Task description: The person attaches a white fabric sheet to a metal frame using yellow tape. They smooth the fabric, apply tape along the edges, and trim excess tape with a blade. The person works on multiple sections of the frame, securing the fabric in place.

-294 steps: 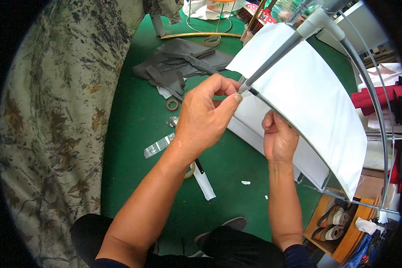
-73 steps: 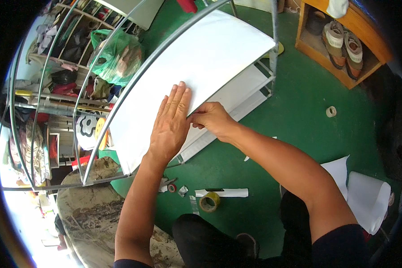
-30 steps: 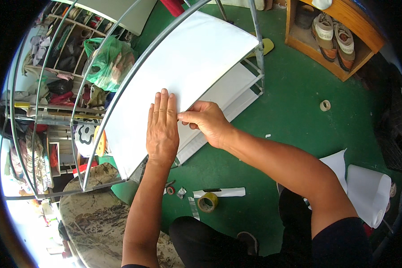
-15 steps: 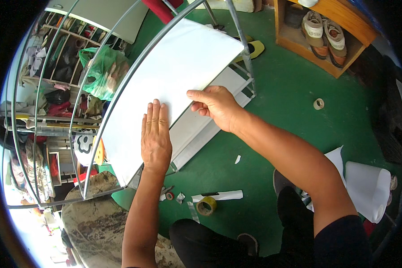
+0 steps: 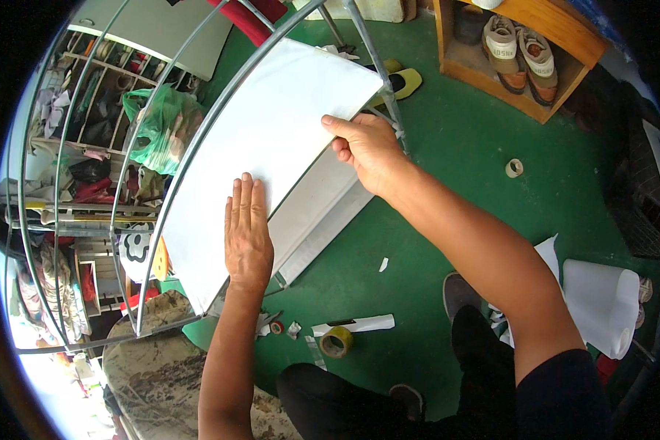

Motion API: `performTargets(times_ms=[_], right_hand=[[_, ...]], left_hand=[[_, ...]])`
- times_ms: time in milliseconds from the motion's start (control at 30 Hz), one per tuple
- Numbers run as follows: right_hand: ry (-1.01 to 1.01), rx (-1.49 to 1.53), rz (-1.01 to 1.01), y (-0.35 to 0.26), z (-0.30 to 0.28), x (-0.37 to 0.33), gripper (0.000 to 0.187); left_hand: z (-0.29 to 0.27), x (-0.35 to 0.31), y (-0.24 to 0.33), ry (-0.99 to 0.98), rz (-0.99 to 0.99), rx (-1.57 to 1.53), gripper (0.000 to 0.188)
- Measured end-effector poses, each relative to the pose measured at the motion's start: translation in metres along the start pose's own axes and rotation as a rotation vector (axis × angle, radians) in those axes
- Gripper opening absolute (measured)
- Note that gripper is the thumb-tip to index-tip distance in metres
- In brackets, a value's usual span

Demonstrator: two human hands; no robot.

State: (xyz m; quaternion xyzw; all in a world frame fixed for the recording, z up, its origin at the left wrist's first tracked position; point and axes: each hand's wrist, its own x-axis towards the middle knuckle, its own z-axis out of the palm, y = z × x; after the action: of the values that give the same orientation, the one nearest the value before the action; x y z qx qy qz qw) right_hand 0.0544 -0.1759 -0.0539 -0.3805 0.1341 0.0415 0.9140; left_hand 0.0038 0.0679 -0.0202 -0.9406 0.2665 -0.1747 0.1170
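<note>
A smooth white sheet [image 5: 271,117] covers the top shelf of a grey metal-tube rack [image 5: 214,110]. My left hand [image 5: 248,231] lies flat on it near its front edge, fingers together and stretched forward. Farther along that same edge, my right hand [image 5: 374,150] pinches the sheet's border, its thumb on top and the other fingers curled at the edge, partly hidden. Below sits a lower white shelf [image 5: 323,213].
On the green floor lie a yellow tape roll [image 5: 336,342], a white strip [image 5: 367,323], a small pale tape roll [image 5: 514,168] and a roll of white sheet [image 5: 601,301]. A wooden cabinet [image 5: 524,103] holds shoes at far right. A green plastic bag [image 5: 161,128] is behind the rack.
My right hand has slid along the sheet's front edge toward the far right end. My left hand stays flat on the sheet. The whole view has shifted slightly.
</note>
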Motion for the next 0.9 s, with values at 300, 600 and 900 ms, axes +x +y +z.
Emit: performTargets(times_ms=[300,600,900], right_hand=[[0.142,-0.050,-0.012,-0.015,-0.014,-0.003,0.022],[0.210,0.214,-0.102,-0.021,-0.019,0.015,0.009],[0.176,0.382,-0.115,-0.014,-0.024,0.035,0.010]], left_hand=[[0.001,-0.003,-0.002,-0.053,-0.024,0.014,0.067],[0.005,-0.002,-0.002,0.009,0.006,-0.006,0.063],[0.006,-0.004,-0.008,-0.029,-0.033,-0.057,0.065]])
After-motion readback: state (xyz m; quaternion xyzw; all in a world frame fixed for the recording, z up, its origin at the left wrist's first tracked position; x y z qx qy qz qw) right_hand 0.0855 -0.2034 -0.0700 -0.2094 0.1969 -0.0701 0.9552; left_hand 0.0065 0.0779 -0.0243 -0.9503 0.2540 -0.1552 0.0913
